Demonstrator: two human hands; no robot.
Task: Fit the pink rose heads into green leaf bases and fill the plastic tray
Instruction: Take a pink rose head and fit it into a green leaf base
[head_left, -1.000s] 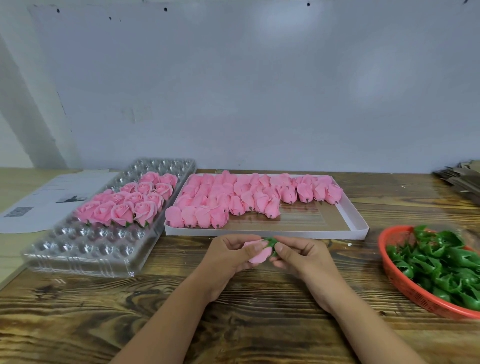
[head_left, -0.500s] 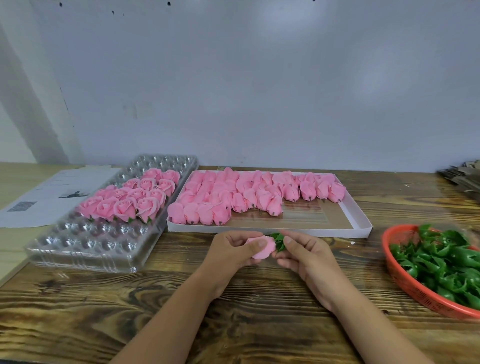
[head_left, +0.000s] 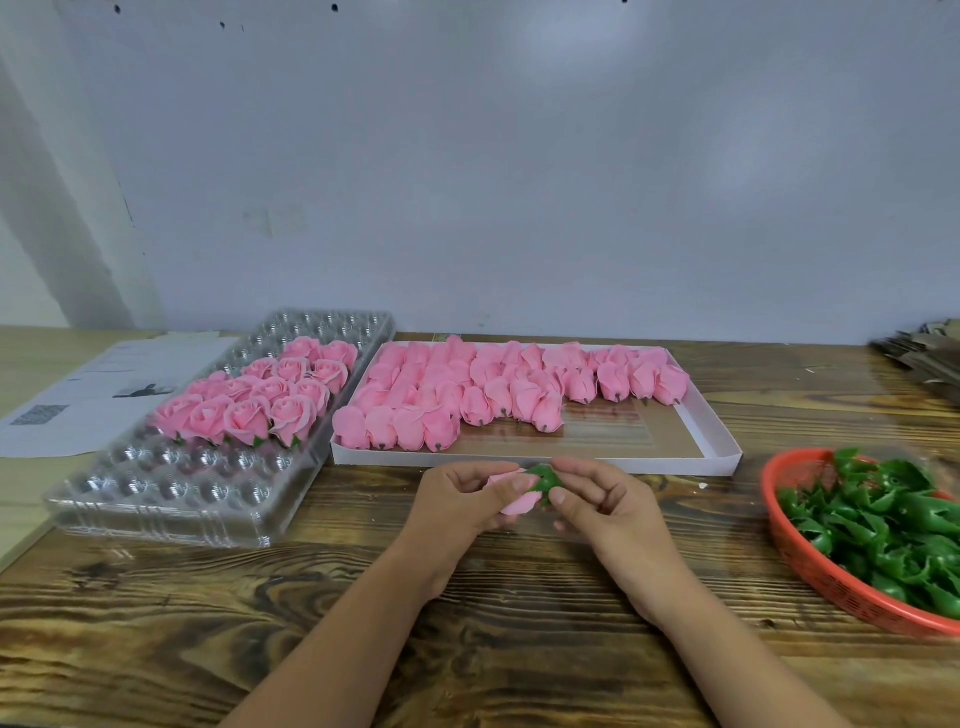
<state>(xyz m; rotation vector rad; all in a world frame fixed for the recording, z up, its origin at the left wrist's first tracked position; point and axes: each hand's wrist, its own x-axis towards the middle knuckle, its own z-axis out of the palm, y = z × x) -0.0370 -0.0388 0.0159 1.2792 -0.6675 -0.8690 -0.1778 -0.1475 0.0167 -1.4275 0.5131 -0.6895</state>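
Pressing rose head (head_left: 511, 498), gripped by left hand (head_left: 464, 503), into leaf base (head_left: 545, 479) pinched by right hand (head_left: 605, 503), above table. Plastic tray (head_left: 171, 496) roughly half filled; many loose heads (head_left: 514, 387) and bases (head_left: 883, 519) remaining.

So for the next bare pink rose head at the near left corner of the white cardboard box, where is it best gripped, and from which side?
Probably by the rounded petal body, pinched from above across its sides. The pink rose head lies with its dark stem tip toward the white cardboard box front wall, and neighbours crowd its right and back, so the top looks like the open approach; that also leaves the tip free for a green leaf base.
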